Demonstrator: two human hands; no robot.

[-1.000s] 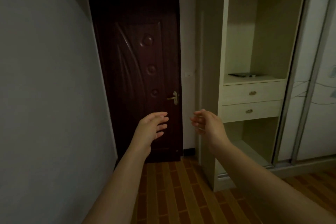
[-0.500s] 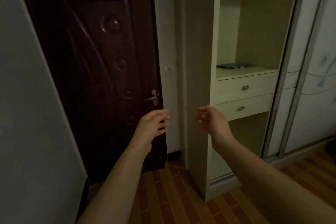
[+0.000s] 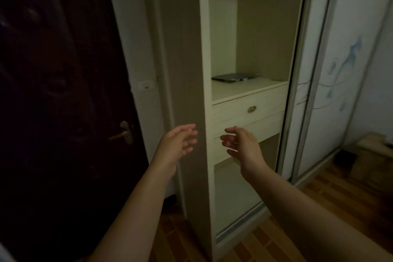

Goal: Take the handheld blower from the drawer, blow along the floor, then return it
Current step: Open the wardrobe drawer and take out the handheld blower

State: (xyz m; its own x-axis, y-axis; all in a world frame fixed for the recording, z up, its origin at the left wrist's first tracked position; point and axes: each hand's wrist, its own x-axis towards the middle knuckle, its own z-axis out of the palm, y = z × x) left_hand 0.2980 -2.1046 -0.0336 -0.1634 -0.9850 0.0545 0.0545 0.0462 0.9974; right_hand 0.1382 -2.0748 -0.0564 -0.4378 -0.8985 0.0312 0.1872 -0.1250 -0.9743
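Evidently the handheld blower is out of sight, judged inside the closed upper drawer [image 3: 265, 106] or lower drawer [image 3: 271, 126], just beyond the nearer right hand [image 3: 244, 144]; left hand [image 3: 177, 144] alongside, both spread and empty.

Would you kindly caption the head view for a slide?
Open, empty left hand and right hand raised before two closed drawers in a cream wooden wardrobe.

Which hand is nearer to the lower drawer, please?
Right. The right hand hovers in front of the lower drawer; the left hand is off to its left, before the wardrobe side panel.
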